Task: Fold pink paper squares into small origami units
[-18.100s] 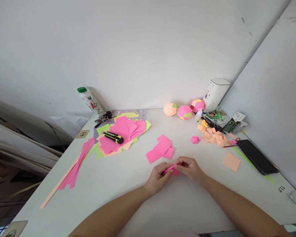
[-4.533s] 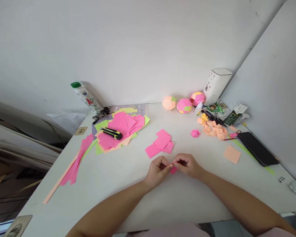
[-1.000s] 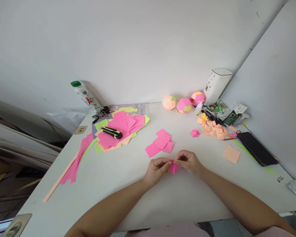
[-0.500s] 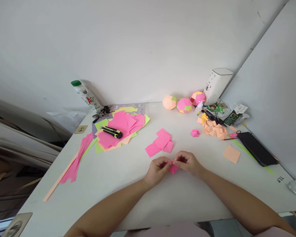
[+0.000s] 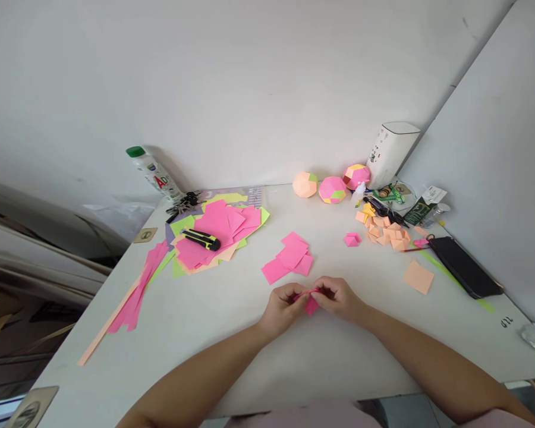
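A small folded pink paper piece [image 5: 311, 304] is pinched between my left hand [image 5: 282, 308] and my right hand [image 5: 340, 298], just above the white table [image 5: 232, 333] near its front middle. Both hands have their fingers closed on the paper. Just behind my hands lie a few loose pink paper squares [image 5: 288, 260]. A small folded pink unit [image 5: 352, 239] sits further back to the right.
A heap of pink, green and orange sheets [image 5: 218, 232] with a black-yellow cutter [image 5: 200, 239] lies back left, beside keys [image 5: 182, 205] and a bottle [image 5: 154, 173]. Three paper balls [image 5: 332, 189], folded orange units [image 5: 386, 233], a white box [image 5: 390, 153], a black phone [image 5: 463, 273] and an orange square [image 5: 418, 277] lie right.
My hands have stayed in the same spot, with small finger shifts on the pink paper. Nothing else on the table has moved.
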Tool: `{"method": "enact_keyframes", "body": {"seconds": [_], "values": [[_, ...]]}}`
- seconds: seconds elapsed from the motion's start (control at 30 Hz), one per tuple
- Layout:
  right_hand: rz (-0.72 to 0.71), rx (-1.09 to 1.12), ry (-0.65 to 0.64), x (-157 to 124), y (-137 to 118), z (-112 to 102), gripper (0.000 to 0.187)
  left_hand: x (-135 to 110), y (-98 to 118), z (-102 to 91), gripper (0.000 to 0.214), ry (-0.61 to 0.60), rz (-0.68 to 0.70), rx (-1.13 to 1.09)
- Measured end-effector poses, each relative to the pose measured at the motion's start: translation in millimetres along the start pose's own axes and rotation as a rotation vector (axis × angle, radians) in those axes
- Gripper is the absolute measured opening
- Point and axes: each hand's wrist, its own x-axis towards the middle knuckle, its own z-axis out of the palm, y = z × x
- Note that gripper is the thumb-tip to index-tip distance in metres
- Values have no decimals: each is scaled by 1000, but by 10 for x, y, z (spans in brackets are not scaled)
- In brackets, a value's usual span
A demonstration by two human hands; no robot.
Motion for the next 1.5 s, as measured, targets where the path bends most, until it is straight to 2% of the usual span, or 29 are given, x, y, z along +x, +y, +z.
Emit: {"method": "enact_keyframes", "body": {"seconds": [0.27,0.47,0.7,0.87,1.07,1.2,1.4,1.5], "values": [[-57,-76,-20,-21,13,6,14,-16,63,28,27,-42,-29,5],[-37,-15,-9,-13,-22,8,17,-8,43,36,29,8,12,-31],[15,32,-14,-17,-18,-4,16,-12,-10,18,40,-21,-9,66],[28,49,-44,-16,-7,-18,16,-23,10,22,45,-49,40,187],[47,83,-35,-5,-12,-30,15,-26,47,13,36,30,29,102],[66,95,-44,-9,-8,-33,15,-10,31,15,28,3,7,33],[66,116,-45,-13,20,-34,15,-9,-5,8,39,-13,-39,109],[74,124,-53,-12,26,-36,14,-21,16,13,45,-6,-14,172]]}}
